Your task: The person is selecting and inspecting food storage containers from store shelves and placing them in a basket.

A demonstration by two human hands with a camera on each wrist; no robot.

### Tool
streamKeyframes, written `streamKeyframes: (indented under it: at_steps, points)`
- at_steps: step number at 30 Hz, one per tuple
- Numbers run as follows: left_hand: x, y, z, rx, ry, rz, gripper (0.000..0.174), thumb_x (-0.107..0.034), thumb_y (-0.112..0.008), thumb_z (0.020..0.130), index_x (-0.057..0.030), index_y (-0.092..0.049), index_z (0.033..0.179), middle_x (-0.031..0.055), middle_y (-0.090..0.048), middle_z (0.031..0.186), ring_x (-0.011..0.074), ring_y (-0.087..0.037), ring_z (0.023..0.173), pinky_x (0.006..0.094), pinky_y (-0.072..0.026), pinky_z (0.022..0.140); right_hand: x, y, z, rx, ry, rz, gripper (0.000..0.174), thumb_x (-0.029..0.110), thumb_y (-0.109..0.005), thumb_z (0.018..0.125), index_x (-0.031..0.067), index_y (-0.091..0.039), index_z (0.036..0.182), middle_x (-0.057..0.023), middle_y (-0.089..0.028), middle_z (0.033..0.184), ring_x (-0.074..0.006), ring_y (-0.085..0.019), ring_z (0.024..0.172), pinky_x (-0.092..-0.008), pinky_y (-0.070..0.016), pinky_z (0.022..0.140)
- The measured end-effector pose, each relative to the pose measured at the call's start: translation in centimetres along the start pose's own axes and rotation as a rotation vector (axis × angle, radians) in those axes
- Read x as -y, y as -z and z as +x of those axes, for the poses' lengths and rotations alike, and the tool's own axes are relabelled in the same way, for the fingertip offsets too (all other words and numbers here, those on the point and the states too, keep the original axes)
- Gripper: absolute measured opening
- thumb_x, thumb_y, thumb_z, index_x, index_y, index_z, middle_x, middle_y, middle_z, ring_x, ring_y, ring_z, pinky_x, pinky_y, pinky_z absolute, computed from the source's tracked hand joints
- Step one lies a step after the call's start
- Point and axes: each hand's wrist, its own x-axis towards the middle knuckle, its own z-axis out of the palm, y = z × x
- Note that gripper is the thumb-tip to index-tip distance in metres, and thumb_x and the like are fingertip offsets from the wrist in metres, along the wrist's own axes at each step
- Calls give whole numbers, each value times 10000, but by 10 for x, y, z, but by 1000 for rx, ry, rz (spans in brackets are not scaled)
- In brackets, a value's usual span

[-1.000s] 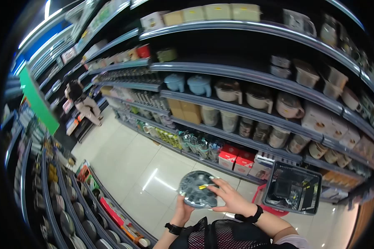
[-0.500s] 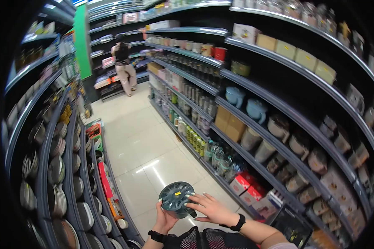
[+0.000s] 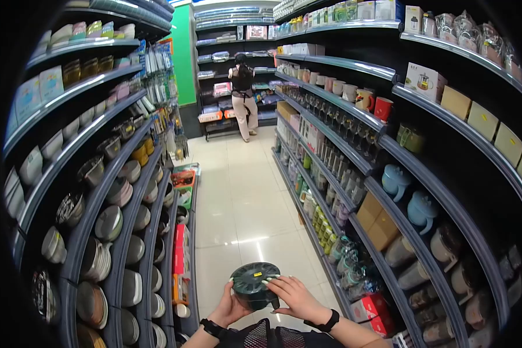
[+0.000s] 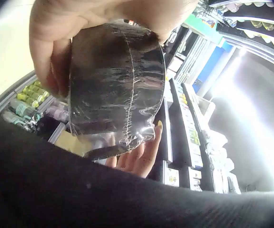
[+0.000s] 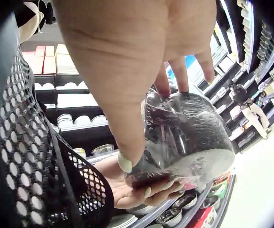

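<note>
A dark round lidded container wrapped in clear film is held low in front of the body, with a small yellow label on its ribbed top. A short dark projection sticks out on its right side. My left hand grips it from the left and below; in the left wrist view a seam runs along the film over the container. My right hand rests its straight fingers on the top edge. In the right wrist view, that hand's thumb lies along the wrapped side.
Shelves of bowls and plates line the left; shelves of mugs, glasses and blue lidded pots line the right. Between them a tiled floor leads to a person facing a far shelf.
The head view has swung right to left, now facing down the aisle, and the black basket has left the view. The container stays between both hands, its side now showing more.
</note>
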Motion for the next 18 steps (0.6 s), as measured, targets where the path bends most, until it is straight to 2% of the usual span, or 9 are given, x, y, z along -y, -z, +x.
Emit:
streamKeyframes:
  at_steps: [3,7,10,14,17,18]
  points:
    - [-19,-24,31,-15,-20,-16,918,-762,-238,882,-69,-328,1476,173,-443,1446,303,-434,1338,484,-336,1104,-33,25,12,-29,22,51,858,264,-804,684,123,-394,1425,-108,-448,1394,-316,-418,1297,-486,-358,1055]
    - [-41,-63,78,48,13,80,934,-773,-204,884,-60,-332,1473,158,-424,1469,301,-435,1339,474,-338,1102,-76,62,2,-112,-6,38,854,258,-818,657,122,-426,1403,-111,-462,1378,-318,-424,1287,-468,-365,1050]
    - [-47,-93,124,129,-9,197,952,-792,-165,877,-71,-322,1478,148,-416,1476,297,-433,1340,458,-331,1113,-113,84,-13,-214,5,6,780,301,-803,659,113,-496,1351,-113,-496,1352,-338,-453,1252,-471,-389,1027]
    - [-45,-127,191,254,3,209,946,-784,-134,883,-78,-279,1496,145,-400,1486,291,-402,1359,461,-323,1116,-151,107,-45,-326,-124,-62,788,278,-805,667,138,-474,1368,-108,-478,1381,-339,-430,1287,-482,-366,1040]
    - [-50,-164,217,360,26,205,856,-719,-125,928,-105,-173,1523,177,-366,1498,348,-418,1344,481,-271,1151,-163,118,-70,-535,-272,-52,712,288,-807,687,111,-525,1317,-137,-499,1352,-378,-439,1278,-494,-403,1019]
    - [-50,-174,223,376,45,198,856,-719,-125,928,-105,-173,1523,177,-366,1498,348,-418,1344,481,-271,1151,-163,123,-78,-531,-293,-65,712,288,-807,687,111,-525,1317,-137,-499,1352,-378,-439,1278,-494,-403,1019]
